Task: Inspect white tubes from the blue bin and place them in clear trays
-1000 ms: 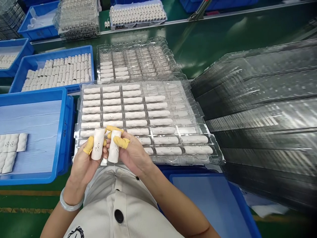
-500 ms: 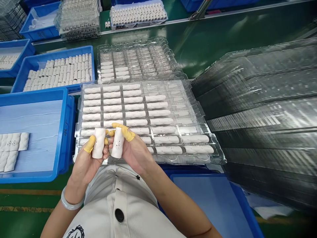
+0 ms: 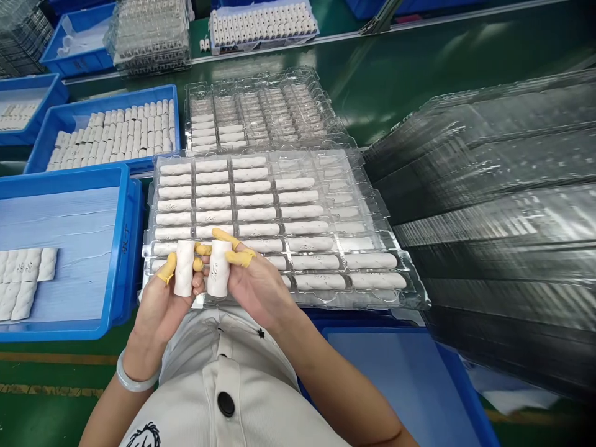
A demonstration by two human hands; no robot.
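In my left hand (image 3: 161, 310) a white, wavy-sided cylinder (image 3: 184, 270) stands upright between thumb and fingers. My right hand (image 3: 261, 288) grips a second white cylinder (image 3: 218, 273), which bears dark script on its side. The two pieces are close together but apart. Yellow finger cots cover several of my fingertips. Both hands are above the near left part of a clear plastic tray (image 3: 416, 292), where rows of similar white cylinders (image 3: 320, 281) lie in slots. My hands hide some of the near slots.
To the left, a blue bin (image 3: 118, 248) holds a few white pieces on a liner. Behind it, another blue bin (image 3: 176, 124) is filled with them. A second clear tray (image 3: 261, 118) lies beyond the near one. Tall stacked clear trays (image 3: 503, 217) rise at the right.
The cylinder in my left hand has turned, so its dark marking no longer shows. My right thumb has shifted onto the side of its cylinder. Otherwise both hands stay in place.
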